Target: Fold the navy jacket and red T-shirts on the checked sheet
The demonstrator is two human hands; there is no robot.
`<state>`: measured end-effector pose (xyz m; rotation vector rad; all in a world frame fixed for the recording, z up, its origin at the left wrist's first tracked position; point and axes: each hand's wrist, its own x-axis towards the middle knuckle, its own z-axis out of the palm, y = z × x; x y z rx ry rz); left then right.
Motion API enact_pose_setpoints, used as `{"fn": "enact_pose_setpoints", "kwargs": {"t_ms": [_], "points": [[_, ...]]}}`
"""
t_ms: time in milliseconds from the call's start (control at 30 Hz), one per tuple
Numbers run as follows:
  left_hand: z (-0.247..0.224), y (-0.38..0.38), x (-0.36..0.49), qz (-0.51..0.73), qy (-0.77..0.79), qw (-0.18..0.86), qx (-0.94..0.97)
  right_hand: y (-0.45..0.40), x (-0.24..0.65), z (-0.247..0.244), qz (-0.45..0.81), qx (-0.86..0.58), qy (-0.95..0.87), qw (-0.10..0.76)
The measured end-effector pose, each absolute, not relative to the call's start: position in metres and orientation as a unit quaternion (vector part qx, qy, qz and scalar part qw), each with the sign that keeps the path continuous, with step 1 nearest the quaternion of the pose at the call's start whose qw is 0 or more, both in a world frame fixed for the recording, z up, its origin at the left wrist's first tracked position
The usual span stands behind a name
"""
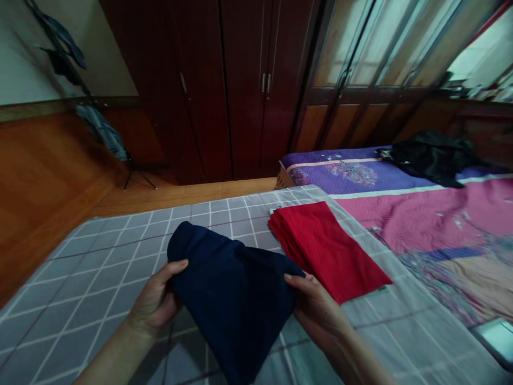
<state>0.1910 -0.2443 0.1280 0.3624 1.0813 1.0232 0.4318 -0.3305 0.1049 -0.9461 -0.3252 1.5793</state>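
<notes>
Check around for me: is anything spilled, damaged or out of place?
Nothing looks spilled, and the navy cloth between the left hand and right hand shows no visible damage. Only the black cloth stands out: it lies in a loose heap on the rumpled bedspread, while the red cloth lies folded flat.

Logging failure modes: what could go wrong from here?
The left hand and right hand pinch the navy cloth up top; its lower part is unheld and may twist or crease. The right hand looks close to the folded red cloth and might nudge its layers askew.
</notes>
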Motion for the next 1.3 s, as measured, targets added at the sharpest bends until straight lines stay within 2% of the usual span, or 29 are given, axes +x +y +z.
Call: {"fn": "enact_pose_setpoints", "kwargs": {"t_ms": [267, 500, 600, 733, 867, 1133, 1300], "points": [[0.159, -0.218, 0.302, 0.366, 0.294, 0.847, 0.25, -0.365, 0.524, 0.153, 0.526, -0.468, -0.174, 0.689], [0.188, -0.184, 0.391, 0.375, 0.157, 0.852, 0.331, -0.362, 0.595, 0.189, 0.422, -0.462, -0.191, 0.757], [0.172, -0.174, 0.413, 0.378, 0.168, 0.836, 0.361, -0.36, 0.615, 0.171, 0.405, -0.48, -0.142, 0.765], [0.11, -0.165, 0.421, 0.315, 0.321, 0.776, 0.442, -0.362, 0.62, 0.103, 0.427, -0.561, -0.059, 0.706], [0.066, -0.157, 0.418, 0.294, 0.398, 0.732, 0.468, -0.367, 0.616, 0.051, 0.426, -0.595, -0.06, 0.679], [0.061, -0.153, 0.439, 0.348, 0.437, 0.602, 0.57, -0.369, 0.627, 0.051, 0.379, -0.607, -0.098, 0.691], [0.064, -0.159, 0.429, 0.382, 0.442, 0.48, 0.655, -0.375, 0.626, 0.042, 0.393, -0.626, -0.111, 0.664]]}}
